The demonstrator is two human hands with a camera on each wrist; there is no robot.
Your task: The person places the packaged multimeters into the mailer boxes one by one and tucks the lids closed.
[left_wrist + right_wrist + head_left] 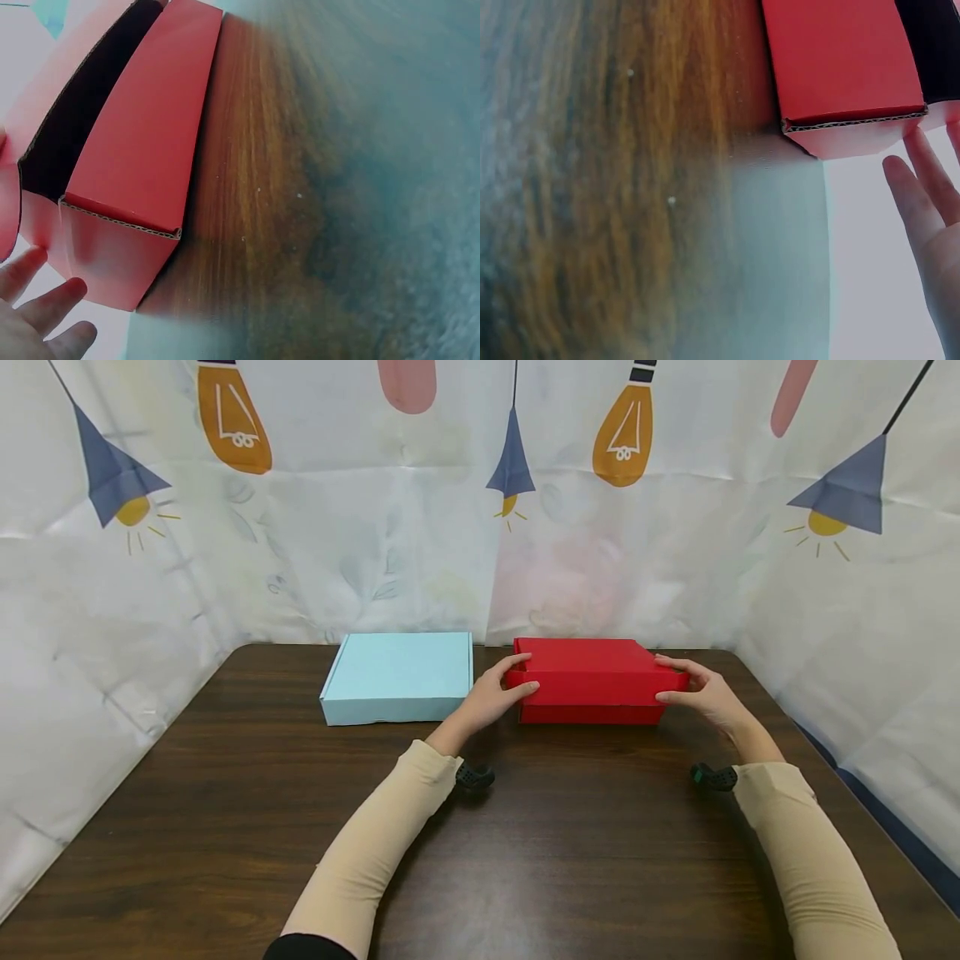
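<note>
In the head view a red cardboard box (592,688) sits toward the far edge of the table, its lid (585,656) partly raised. The left wrist view shows a dark gap between the lid and the red front wall (142,120). My left hand (491,697) pinches the lid's left front corner, thumb at the front, fingers around the side. At the opposite corner my right hand (705,697) holds the lid the same way. Spread fingers of the right hand (934,210) show beside the box's end wall (855,137). The box's contents are hidden.
A light blue box (401,668), closed, lies just left of the red one, close to my left hand. Both stand on a dark wood table (540,860). Behind and at the sides hangs a white cloth (420,552) printed with lamps and bulbs.
</note>
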